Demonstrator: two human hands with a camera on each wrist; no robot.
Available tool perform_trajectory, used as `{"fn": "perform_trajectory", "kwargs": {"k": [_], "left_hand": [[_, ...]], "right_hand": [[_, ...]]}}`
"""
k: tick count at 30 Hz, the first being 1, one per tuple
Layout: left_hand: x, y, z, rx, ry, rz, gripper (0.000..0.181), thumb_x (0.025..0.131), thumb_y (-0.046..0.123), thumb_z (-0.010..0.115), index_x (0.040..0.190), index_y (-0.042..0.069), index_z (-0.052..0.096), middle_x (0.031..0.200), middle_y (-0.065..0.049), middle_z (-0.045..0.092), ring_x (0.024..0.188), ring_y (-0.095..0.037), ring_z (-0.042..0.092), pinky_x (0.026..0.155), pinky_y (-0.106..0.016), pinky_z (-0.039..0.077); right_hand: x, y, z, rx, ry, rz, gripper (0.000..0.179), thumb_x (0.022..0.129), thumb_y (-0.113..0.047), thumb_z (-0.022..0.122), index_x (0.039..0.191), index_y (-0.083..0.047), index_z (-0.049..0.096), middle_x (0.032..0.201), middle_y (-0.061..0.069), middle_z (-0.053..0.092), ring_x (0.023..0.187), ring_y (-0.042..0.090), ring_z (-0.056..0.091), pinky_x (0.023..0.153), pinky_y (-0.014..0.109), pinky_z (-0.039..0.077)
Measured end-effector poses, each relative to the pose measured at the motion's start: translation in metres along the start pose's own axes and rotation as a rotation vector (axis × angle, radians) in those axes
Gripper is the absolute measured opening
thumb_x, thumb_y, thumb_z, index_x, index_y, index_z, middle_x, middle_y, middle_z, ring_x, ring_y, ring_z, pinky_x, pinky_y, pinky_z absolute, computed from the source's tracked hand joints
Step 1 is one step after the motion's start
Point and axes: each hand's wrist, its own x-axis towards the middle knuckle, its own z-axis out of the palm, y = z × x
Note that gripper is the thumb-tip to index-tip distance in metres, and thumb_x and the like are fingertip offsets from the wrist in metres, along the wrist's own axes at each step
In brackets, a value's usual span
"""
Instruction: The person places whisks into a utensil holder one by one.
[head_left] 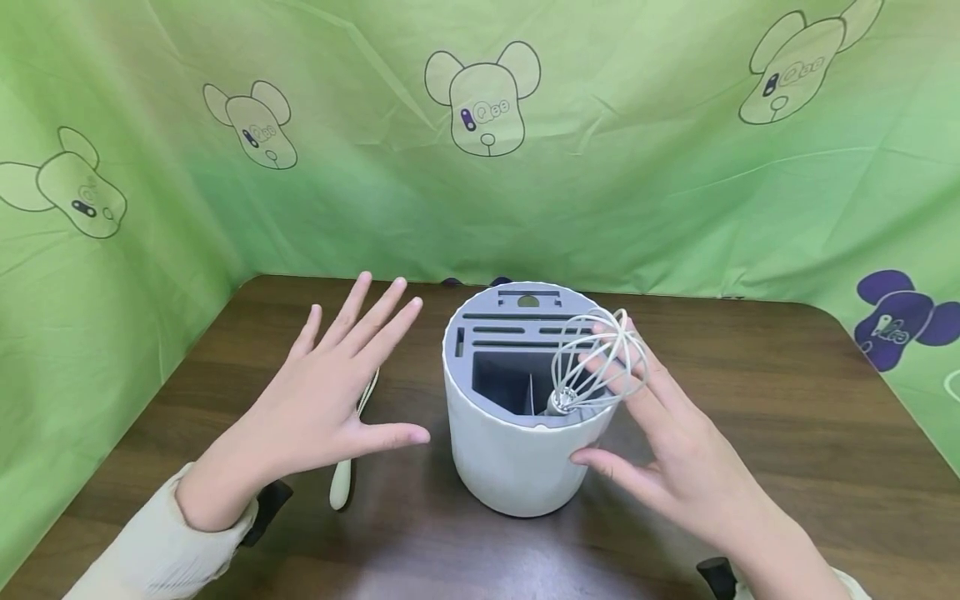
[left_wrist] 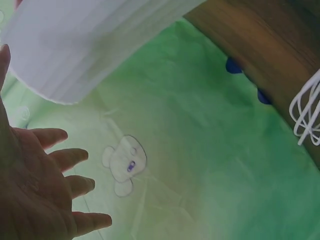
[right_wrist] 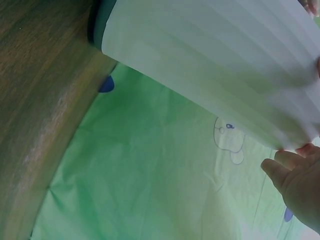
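Note:
A white round utensil holder with a grey slotted top stands on the table. One whisk sits in its front right compartment, wire loops up and leaning right, its handle mostly hidden inside. My right hand is at the holder's right side, thumb near the front wall and fingers partly behind the whisk's wires. Its fingertips meet or nearly meet the holder's edge in the right wrist view. My left hand hovers left of the holder, fingers spread and holding nothing. Beneath it lies a second whisk, partly covered by the hand.
The brown wooden table has rounded back corners. Green cloth printed with bear-like heads hangs behind it and along the sides. Several narrow slots and a divided deep compartment open in the holder's top.

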Motion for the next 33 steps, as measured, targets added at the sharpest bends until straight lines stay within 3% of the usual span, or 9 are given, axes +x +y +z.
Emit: {"fn": "perform_trajectory", "kwargs": {"k": [12,33], "left_hand": [[-0.01,-0.015,0.0,-0.033,0.016,-0.101,0.108,0.08,0.072,0.065,0.159,0.036,0.001,0.167,0.015,-0.004,0.156,-0.017,-0.011,0.115,-0.074,0.013],[-0.03,-0.043,0.018,-0.065,0.01,-0.312,0.099,0.086,0.07,0.059,0.16,0.031,0.005,0.168,0.009,0.005,0.156,-0.024,-0.006,0.11,-0.078,0.015]], "right_hand": [[0.0,-0.001,0.0,-0.001,0.005,-0.001,0.073,0.094,-0.058,0.055,0.134,0.003,0.054,0.149,0.025,0.044,0.151,0.027,0.028,0.121,0.023,0.027],[0.0,-0.002,-0.001,-0.003,-0.011,0.019,0.074,0.093,-0.059,0.055,0.135,0.002,0.054,0.151,0.023,0.043,0.152,0.025,0.028,0.121,0.022,0.026]]}}
